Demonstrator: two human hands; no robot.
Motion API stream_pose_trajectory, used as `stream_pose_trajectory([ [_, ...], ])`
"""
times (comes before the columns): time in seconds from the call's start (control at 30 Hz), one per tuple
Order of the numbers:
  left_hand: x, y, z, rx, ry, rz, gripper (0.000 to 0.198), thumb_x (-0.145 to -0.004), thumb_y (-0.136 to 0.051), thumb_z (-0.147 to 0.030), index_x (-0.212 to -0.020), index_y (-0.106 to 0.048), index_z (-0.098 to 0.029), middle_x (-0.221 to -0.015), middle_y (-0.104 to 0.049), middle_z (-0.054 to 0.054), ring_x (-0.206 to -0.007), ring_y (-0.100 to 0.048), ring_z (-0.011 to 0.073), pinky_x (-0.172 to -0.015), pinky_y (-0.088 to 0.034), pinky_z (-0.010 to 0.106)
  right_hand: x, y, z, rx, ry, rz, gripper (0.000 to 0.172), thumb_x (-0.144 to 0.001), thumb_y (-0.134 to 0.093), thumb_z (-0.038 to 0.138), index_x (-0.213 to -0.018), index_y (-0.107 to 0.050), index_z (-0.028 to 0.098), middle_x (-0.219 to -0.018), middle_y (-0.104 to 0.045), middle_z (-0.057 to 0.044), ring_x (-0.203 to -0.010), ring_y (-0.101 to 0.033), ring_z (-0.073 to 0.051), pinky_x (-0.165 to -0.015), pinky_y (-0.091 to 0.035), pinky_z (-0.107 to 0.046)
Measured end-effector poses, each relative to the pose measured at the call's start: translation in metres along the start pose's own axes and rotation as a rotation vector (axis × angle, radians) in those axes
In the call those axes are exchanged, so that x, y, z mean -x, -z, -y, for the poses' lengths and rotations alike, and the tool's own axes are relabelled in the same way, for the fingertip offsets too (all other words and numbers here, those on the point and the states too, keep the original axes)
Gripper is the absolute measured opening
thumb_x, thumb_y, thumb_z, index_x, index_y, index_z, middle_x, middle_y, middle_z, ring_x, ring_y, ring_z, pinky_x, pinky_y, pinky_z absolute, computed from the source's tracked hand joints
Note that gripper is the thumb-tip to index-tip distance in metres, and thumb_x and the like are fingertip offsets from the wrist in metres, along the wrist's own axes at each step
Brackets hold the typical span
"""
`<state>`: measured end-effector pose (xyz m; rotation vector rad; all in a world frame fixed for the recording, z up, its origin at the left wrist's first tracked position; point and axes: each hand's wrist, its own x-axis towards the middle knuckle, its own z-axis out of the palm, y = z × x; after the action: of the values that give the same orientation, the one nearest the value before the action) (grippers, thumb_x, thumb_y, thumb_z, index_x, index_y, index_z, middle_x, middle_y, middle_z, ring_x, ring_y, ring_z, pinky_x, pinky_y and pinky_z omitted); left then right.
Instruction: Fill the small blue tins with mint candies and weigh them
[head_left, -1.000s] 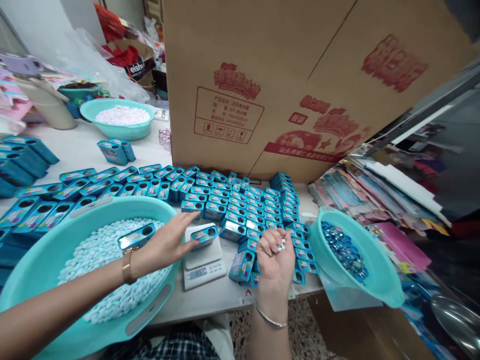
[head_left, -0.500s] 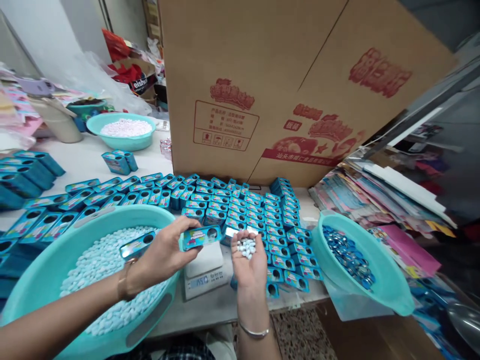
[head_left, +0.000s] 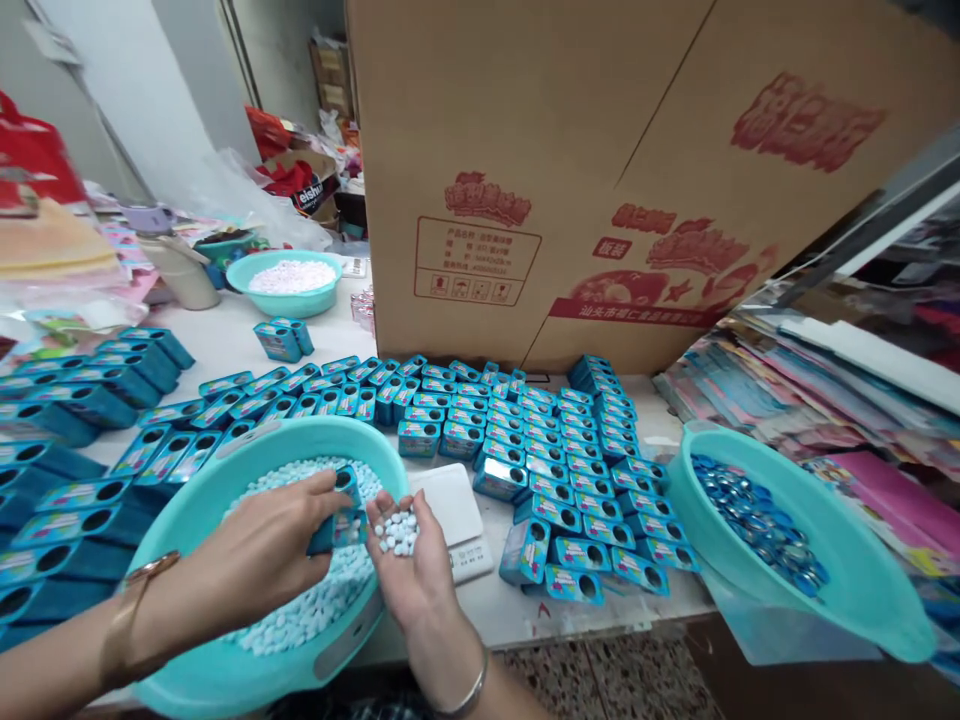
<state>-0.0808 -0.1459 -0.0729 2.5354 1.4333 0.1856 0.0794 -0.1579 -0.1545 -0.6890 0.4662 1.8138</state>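
Note:
My left hand [head_left: 281, 540] is closed around a small blue tin [head_left: 346, 522] with a round hole in its top. It is above a large turquoise basin [head_left: 176, 525] of pale blue candies [head_left: 330, 595]. A second tin may be in the same grip; my fingers hide part of it. Beside the tin, my right hand [head_left: 424, 590] is cupped palm up over the basin's right rim, with a small heap of white and pale blue candies [head_left: 397, 533] in it. A white scale [head_left: 454, 505] stands just behind my right hand.
Rows of blue tins [head_left: 547, 465] fill the middle of the table, with more tins [head_left: 67, 510] at left. A large cardboard box [head_left: 570, 130] rises behind. At right is a turquoise basin [head_left: 862, 590] of shiny blue lids; a smaller bowl [head_left: 300, 300] is at the back left.
Both hands have moved from near the scale to the basin. The tin has come down close beside my right palm, which still holds candies. The view has turned slightly left.

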Motion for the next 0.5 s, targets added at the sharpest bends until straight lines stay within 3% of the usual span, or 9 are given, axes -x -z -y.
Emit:
stream_pose_trajectory([
  [0.17, 0.006, 0.015, -0.005, -0.045, 0.034, 0.026, 0.045, -0.069, -0.056, -0.025, -0.113, -0.062, -0.034, -0.099, -0.063, 0.001, -0.081, -0.065, 0.0226, -0.065, -0.046, 0.031, -0.002, -0.004, -0.010, 0.016, -0.023, 0.053, 0.018, -0.082, -0.062, 0.035, -0.078, -0.054, 0.019, -0.081, -0.069, -0.005, -0.073, -0.066, -0.015, -0.060, -0.055, -0.027],
  [0.33, 0.006, 0.003, -0.003, -0.059, 0.022, 0.106, 0.044, -0.067, -0.052, -0.019, -0.106, -0.065, -0.032, -0.104, -0.063, 0.002, -0.082, -0.066, 0.0231, -0.065, -0.046, 0.031, -0.003, -0.004, -0.017, 0.040, -0.006, 0.039, 0.020, -0.077, -0.066, 0.035, -0.076, -0.052, 0.020, -0.077, -0.069, -0.006, -0.073, -0.068, -0.018, -0.066, -0.056, -0.031],
  [0.5, 0.002, 0.008, -0.003, -0.023, 0.032, 0.022, 0.044, -0.069, -0.058, -0.024, -0.112, -0.062, -0.032, -0.109, -0.063, 0.002, -0.080, -0.066, 0.0214, -0.067, -0.047, 0.030, -0.001, -0.008, -0.006, 0.042, 0.016, 0.070, 0.020, -0.077, -0.066, 0.035, -0.077, -0.052, 0.021, -0.078, -0.070, -0.005, -0.074, -0.068, -0.018, -0.066, -0.056, -0.031],
])
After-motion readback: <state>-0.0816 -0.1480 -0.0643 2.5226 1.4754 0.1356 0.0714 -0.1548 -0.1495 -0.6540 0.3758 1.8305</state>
